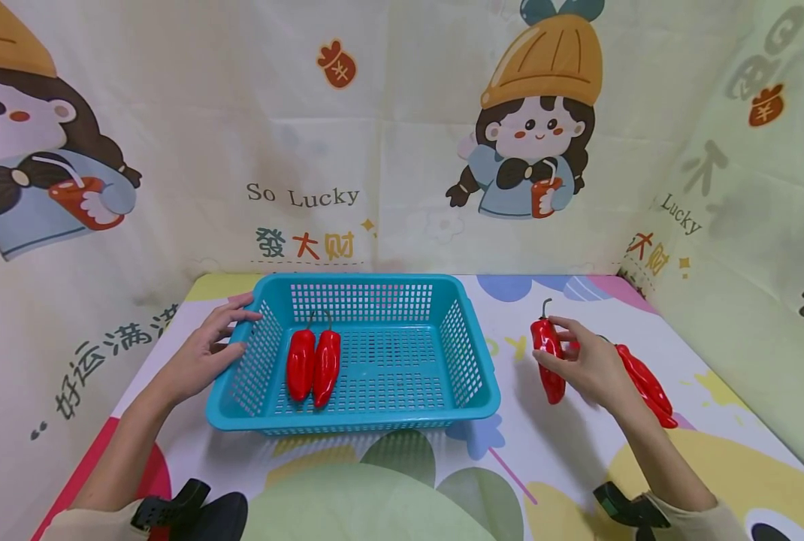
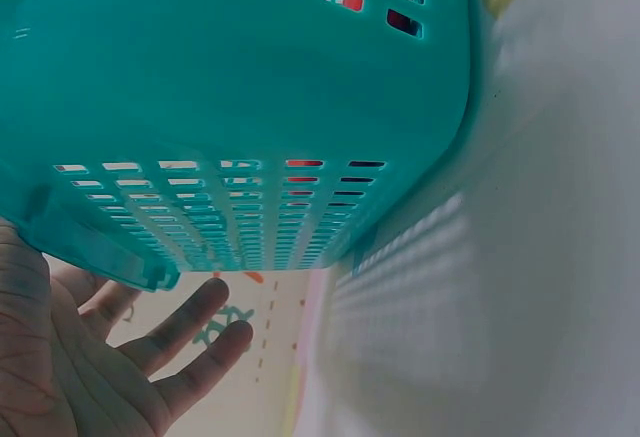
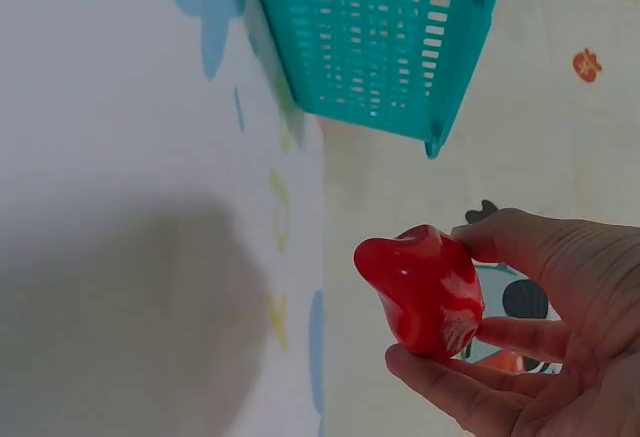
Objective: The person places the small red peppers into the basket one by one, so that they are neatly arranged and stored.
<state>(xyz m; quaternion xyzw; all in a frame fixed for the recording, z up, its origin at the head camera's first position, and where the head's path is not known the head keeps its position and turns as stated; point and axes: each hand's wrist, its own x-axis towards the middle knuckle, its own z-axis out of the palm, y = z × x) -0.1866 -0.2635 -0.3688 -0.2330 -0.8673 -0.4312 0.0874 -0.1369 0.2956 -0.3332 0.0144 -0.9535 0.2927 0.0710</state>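
A turquoise plastic basket (image 1: 402, 421) with perforated walls stands on the table. Inside it, toward the left, two glossy red peppers (image 1: 300, 366) lie side by side, stems pointing away. My left hand (image 1: 202, 353) rests on the basket's left rim; the left wrist view shows its fingers spread and fairly straight. To the right of the basket, my right hand (image 1: 594, 368) pinches another red pepper (image 1: 546, 342) between thumb and fingers, stem up. In the right wrist view this held pepper (image 3: 425, 292) appears above the table. Beyond that hand lies a further red pepper (image 1: 648, 387), partly hidden by it.
The table has a colourful printed cover (image 1: 503, 488). Pale cloth walls (image 1: 409, 150) with cartoon figures and lettering enclose it at the back and both sides. Dark straps with devices (image 1: 172, 507) sit on both wrists.
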